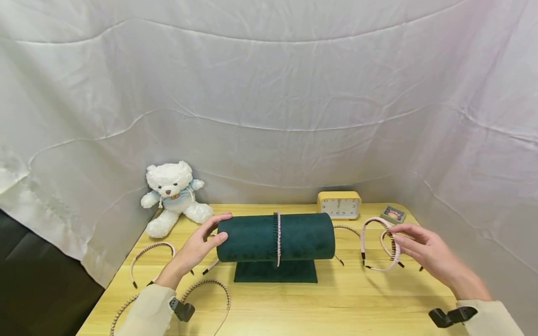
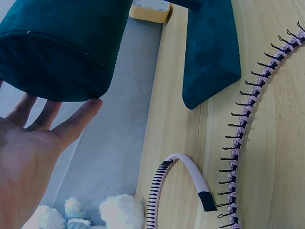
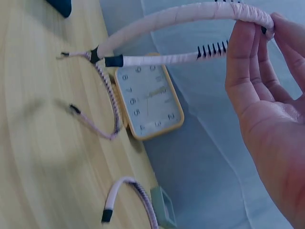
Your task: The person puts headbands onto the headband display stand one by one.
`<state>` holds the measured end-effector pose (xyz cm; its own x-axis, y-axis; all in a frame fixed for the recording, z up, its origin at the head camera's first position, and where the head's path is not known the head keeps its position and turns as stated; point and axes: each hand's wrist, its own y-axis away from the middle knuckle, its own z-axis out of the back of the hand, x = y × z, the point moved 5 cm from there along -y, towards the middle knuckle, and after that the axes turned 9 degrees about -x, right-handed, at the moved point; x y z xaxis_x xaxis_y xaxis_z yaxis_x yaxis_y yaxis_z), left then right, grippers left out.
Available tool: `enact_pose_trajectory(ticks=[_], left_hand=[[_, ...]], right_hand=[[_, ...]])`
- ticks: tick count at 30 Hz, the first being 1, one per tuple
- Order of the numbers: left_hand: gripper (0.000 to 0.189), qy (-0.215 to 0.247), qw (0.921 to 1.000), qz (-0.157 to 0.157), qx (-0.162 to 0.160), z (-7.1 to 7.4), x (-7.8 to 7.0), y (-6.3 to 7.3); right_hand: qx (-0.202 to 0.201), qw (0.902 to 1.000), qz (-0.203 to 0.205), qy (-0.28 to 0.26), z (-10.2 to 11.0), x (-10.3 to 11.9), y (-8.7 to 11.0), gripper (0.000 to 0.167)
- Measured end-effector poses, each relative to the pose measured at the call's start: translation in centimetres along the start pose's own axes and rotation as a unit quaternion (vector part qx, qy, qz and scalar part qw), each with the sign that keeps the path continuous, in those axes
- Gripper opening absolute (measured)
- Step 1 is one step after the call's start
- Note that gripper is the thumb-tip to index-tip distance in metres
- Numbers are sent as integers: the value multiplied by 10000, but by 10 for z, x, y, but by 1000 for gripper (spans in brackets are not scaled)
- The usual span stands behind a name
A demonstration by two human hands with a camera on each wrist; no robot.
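Observation:
A dark green velvet roll stand [image 1: 248, 238] stands mid-table with a pale pink headband [image 1: 279, 238] round its middle. My left hand [image 1: 193, 249] is at the roll's left end. In the left wrist view, its fairly straight, spread fingers touch the rim of the round end face [image 2: 52, 67]. To the right of the stand, my right hand [image 1: 435, 256] pinches another pale pink headband [image 3: 181, 16] at its curved top between thumb and fingers. This headband hangs above the table, its black-tipped ends facing left in the right wrist view, with dark comb teeth on its inner side.
More headbands lie on the table: one at left [image 1: 140, 252], one at front left [image 1: 212, 281], others behind the stand and at right. A white teddy bear [image 1: 176, 203] sits at back left. A yellow clock [image 1: 339, 205] and small grey-green box [image 1: 393, 214] stand at the back.

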<state>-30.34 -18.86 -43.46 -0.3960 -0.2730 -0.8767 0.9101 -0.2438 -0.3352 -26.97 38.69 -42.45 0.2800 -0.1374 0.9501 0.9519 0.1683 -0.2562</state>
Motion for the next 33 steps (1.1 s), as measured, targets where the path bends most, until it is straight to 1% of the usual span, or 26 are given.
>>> enact_pose_trajectory(ticks=[3, 7, 12, 15, 18, 25, 28, 31, 33], left_hand=[[53, -24, 10000, 20, -8, 0, 1, 0], [53, -51, 10000, 59, -12, 0, 1, 0], [52, -19, 9999, 101, -3, 1, -1, 1], [52, 12, 10000, 98, -5, 1, -2, 1], [52, 13, 10000, 66, 0, 1, -2, 1], [50, 53, 9999, 96, -1, 0, -2, 1], [50, 45, 9999, 105, -5, 0, -2, 1], [51, 44, 9999, 110, -8, 1, -2, 1], [53, 43, 9999, 114, -13, 1, -1, 1]], right_hand=[[-26, 10000, 28, -55, -8, 4, -7, 28], [-1, 9994, 149, -310, -20, 10, -14, 28], [129, 9986, 403, -329, -36, 15, -24, 30], [127, 9983, 463, -319, -44, 17, -31, 30], [121, 9979, 473, -432, -53, 20, -36, 30], [47, 9984, 506, -230, -73, 24, -42, 31], [40, 9975, 581, -392, -81, 25, -44, 34], [163, 9963, 653, -528, -90, 26, -46, 34], [249, 9961, 663, -520, -95, 26, -46, 33]])
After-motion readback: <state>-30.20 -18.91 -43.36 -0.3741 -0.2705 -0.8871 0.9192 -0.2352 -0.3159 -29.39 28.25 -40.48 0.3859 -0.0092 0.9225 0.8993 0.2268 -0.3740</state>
